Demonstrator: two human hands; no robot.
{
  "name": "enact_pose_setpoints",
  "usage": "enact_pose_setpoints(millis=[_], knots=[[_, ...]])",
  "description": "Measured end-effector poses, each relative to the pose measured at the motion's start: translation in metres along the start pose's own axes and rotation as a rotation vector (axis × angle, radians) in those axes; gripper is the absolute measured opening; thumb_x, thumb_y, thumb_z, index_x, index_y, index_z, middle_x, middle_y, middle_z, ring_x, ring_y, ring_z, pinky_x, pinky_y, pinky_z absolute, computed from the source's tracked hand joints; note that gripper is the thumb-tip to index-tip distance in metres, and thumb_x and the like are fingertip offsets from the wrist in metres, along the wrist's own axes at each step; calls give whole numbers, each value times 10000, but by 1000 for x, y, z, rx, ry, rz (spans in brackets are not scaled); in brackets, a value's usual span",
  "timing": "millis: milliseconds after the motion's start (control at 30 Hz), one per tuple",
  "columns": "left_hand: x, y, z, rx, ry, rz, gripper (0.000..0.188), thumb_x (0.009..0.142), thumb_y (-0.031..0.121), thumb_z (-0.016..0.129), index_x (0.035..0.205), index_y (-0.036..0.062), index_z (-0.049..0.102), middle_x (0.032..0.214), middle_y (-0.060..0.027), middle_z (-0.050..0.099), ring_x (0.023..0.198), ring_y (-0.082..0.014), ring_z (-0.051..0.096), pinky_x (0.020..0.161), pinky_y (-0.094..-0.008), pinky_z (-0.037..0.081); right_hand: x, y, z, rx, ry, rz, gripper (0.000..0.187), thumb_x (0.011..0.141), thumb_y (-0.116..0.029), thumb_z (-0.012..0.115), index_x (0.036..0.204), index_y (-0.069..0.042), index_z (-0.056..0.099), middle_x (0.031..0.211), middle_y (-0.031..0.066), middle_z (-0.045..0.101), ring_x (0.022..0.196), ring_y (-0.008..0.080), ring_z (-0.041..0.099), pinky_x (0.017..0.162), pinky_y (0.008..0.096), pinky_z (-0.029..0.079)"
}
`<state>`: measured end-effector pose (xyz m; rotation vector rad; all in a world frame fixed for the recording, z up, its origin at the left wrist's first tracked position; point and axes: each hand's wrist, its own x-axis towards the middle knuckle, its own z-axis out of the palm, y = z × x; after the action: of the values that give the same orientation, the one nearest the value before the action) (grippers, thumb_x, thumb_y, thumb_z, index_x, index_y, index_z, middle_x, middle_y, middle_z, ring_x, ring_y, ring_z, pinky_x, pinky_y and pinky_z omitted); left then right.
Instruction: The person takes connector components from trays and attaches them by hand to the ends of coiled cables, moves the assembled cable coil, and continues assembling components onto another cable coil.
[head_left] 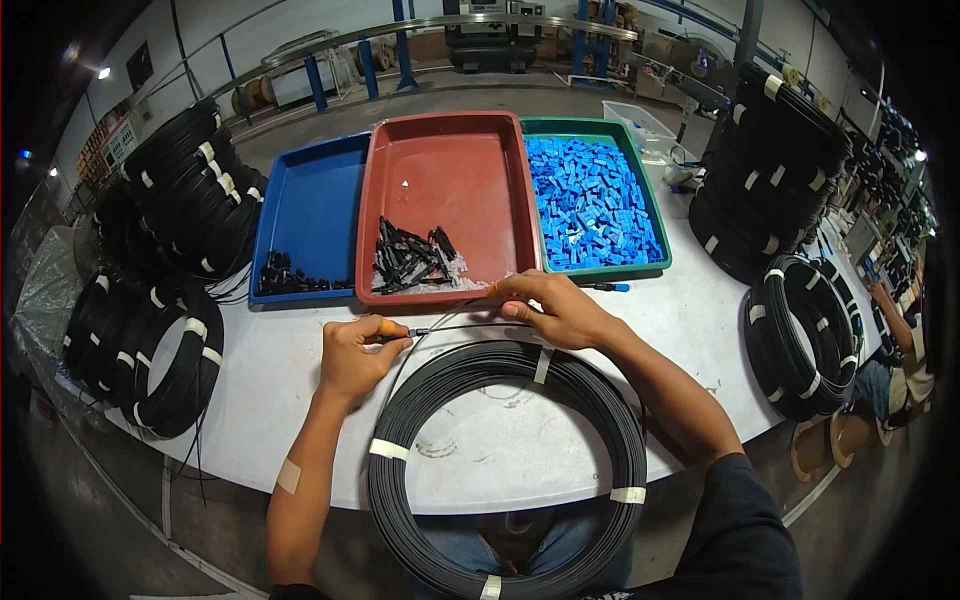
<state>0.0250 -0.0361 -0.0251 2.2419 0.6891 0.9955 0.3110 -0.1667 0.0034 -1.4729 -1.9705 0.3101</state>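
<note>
A large coil of black cable (622, 430), bound with pale tape bands, lies in front of me and overhangs the near table edge. My left hand (352, 358) is closed in a pinch on a small dark connector (420, 332), just left of the coil's top. Orange covers part of a finger there. A thin black cable (470, 326) runs from the connector toward my right hand. My right hand (556, 308) is at the near rim of the red tray (450, 160), fingers stretched leftward, thumb below, apart from the index finger. Its fingertips are partly hidden.
Black slender parts (410, 258) lie in the red tray. The blue tray (315, 200) holds small black pieces; the green tray (655, 225) holds many blue pieces (590, 200). Coil stacks stand at left (185, 190) and right (775, 180). A blue-tipped piece (612, 287) lies before the green tray.
</note>
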Motion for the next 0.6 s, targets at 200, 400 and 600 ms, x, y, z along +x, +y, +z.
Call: enact_pose_setpoints(millis=[200, 400, 600], knots=[[-29, 9, -19, 34, 79, -23, 129, 750, 7, 836, 861, -21, 777, 824, -123, 774, 746, -157, 750, 741, -270, 601, 26, -7, 19, 115, -195, -14, 465, 1048, -382, 522, 1378, -55, 554, 1254, 216, 669, 1194, 412, 619, 1031, 472, 474], [-64, 21, -26, 43, 101, -117, 103, 766, 5, 826, 846, -25, 769, 792, -113, 769, 685, -138, 733, 647, -246, 568, 42, -3, 27, -6, -433, 74, 608, 1040, -515, 467, 1459, -75, 491, 1317, 229, 645, 1261, 414, 585, 1084, 494, 438], [-80, 20, -19, -174, 60, -279, 131, 807, 0, 807, 900, -48, 729, 835, -109, 764, 747, -137, 738, 679, -247, 588, 7, -8, 2, -457, -279, 212, 441, 1000, -531, 538, 1117, -170, 762, 927, 196, 743, 909, 425, 709, 799, 523, 559]])
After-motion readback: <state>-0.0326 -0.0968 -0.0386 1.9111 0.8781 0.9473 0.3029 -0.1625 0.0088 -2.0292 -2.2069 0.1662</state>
